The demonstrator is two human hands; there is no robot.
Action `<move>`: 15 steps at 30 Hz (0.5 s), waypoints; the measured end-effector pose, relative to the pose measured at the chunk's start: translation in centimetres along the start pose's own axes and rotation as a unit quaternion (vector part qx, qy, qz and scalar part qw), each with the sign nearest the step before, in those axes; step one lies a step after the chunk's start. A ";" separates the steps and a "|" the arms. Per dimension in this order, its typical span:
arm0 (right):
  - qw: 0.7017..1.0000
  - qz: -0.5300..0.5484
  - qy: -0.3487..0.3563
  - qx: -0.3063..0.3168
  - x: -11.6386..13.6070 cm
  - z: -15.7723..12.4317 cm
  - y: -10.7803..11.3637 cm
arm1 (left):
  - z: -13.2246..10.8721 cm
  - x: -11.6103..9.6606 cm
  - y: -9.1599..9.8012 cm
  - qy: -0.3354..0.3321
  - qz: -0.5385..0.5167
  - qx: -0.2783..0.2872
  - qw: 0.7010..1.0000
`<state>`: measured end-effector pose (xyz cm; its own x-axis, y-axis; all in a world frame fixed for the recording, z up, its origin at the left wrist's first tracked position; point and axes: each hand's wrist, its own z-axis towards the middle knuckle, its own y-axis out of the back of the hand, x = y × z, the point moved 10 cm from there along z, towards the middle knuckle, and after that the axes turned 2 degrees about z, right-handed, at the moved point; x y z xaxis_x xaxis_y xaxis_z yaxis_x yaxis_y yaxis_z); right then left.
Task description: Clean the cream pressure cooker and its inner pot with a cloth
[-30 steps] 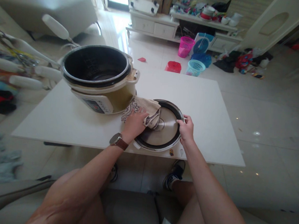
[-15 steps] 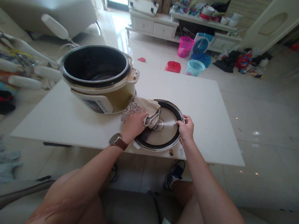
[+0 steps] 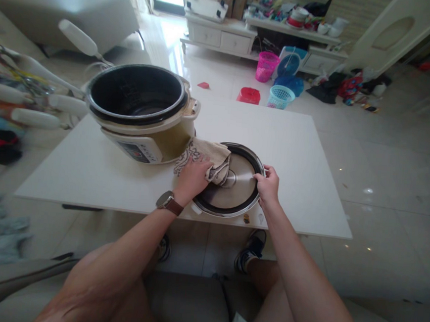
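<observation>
A round pot lid with a black sealing ring and a metal middle lies inside up at the front edge of the white table. My left hand is closed on a patterned beige cloth, pressing it on the lid's left side. With thumb over the rim and fingers beneath, my right hand grips the lid's right edge. Behind and left of the lid stands an electric pressure cooker, its top uncovered. The dark inner pot sits in it, and no contents show.
White-handled utensils stick up at the table's left side. Beyond the table, a red stool, a light-blue basket and a pink basket stand on the floor. A white cabinet runs along the far wall.
</observation>
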<state>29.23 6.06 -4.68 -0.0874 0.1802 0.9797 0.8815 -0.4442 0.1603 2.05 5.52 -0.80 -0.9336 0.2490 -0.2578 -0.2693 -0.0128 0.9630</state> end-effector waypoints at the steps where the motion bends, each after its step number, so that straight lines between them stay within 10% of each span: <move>1: 1.000 0.003 -0.002 0.000 -0.1 0.0 0.0 | 0.0 0.0 0.0 0.000 0.002 0.002 1.000; 15: 1.000 0.001 -0.004 0.004 -0.1 0.0 -0.1 | -0.6 0.5 3.3 0.084 -0.108 -0.099 0.986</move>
<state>29.14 6.10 -4.81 -0.0830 0.1858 0.9791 0.8848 -0.4383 0.1582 0.54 5.06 2.16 -0.8713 0.1021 -0.4800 -0.4907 -0.1696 0.8547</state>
